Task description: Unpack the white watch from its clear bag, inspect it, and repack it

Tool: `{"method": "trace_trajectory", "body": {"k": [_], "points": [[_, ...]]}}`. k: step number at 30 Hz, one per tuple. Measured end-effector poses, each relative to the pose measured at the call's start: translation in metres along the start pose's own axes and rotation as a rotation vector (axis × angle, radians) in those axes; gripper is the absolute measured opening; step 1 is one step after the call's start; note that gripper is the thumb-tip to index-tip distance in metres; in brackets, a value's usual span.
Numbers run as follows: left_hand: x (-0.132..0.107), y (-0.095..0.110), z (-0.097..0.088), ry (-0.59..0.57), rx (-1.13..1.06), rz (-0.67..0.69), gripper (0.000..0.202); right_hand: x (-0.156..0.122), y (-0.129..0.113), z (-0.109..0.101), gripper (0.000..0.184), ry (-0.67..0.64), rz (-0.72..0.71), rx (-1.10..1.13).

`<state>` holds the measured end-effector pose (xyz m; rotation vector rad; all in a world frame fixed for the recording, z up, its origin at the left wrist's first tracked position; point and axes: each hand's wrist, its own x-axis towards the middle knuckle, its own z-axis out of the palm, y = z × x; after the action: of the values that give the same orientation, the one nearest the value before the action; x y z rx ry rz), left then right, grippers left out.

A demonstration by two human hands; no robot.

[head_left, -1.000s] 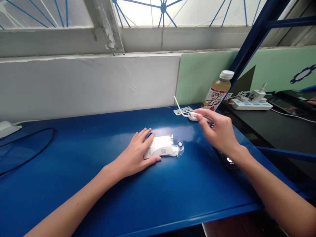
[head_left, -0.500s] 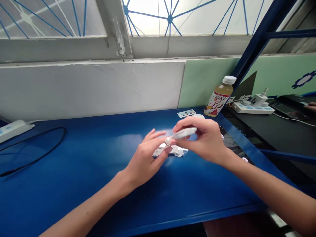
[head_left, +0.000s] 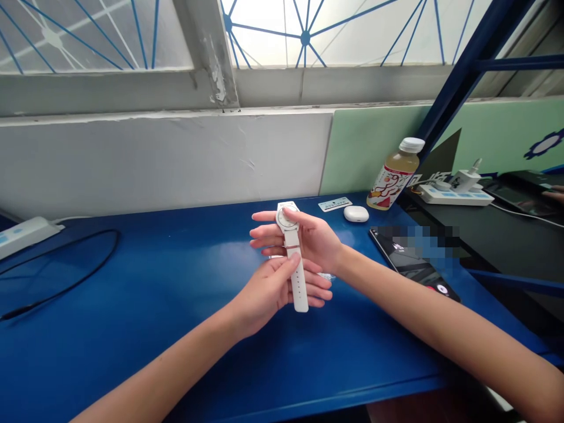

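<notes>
Watch [head_left: 291,247], white, is up off the table now, held between both hands over the middle of the blue table [head_left: 132,329]. Right hand [head_left: 304,238] has its thumb on the round dial, fingers spread behind it; left hand [head_left: 273,288] pinches the strap lower down, the strap end hanging free below the fingers. Dial markings are too small to read.

Half a second ago the right hand held the watch flat and sideways with the left just meeting it; now it stands upright, dial facing the camera. The plastic packet that lay under the hands is almost wholly hidden behind them.

Further right, a small white case [head_left: 356,213] sits on the table, and beside it a label card [head_left: 335,204] with print too fine to read. Phone [head_left: 414,261] lies near the right edge, screen partly blurred out. Bottle [head_left: 394,175] stands at the far right with a red-and-white label, lettering unreadable. Power strip [head_left: 456,194] lies beyond it on the dark desk; another strip [head_left: 24,234] at far left with a black cable [head_left: 79,276].
</notes>
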<state>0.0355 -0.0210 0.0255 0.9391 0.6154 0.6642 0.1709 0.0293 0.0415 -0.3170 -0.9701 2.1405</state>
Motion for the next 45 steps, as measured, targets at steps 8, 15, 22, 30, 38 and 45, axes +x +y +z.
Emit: {"method": "trace_trajectory", "body": {"k": [8,15,22,30,38,45], "points": [[0.0,0.0028,-0.0004,0.027,0.009,-0.055,0.037,-0.0025,-0.0024,-0.0028,0.047,-0.002,0.004,0.064],[0.0003,0.0011,-0.0021,0.035,0.008,-0.056,0.036,-0.0031,-0.0039,-0.0024,0.061,0.024,0.007,0.08],[0.0002,0.0003,-0.006,-0.07,-0.105,-0.047,0.035,-0.0028,-0.0048,-0.002,0.062,0.098,0.022,0.098],[-0.0001,-0.0002,-0.0079,-0.069,-0.154,0.004,0.032,-0.0004,-0.0054,-0.0038,0.053,0.182,0.007,0.092],[0.0006,0.0039,-0.0081,0.06,-0.008,0.041,0.02,-0.0004,-0.0053,-0.0067,0.026,0.291,-0.113,0.046],[-0.001,0.001,-0.0019,-0.058,-0.055,0.055,0.035,0.0014,0.0011,-0.0085,0.03,0.463,-0.203,-0.116]]}}
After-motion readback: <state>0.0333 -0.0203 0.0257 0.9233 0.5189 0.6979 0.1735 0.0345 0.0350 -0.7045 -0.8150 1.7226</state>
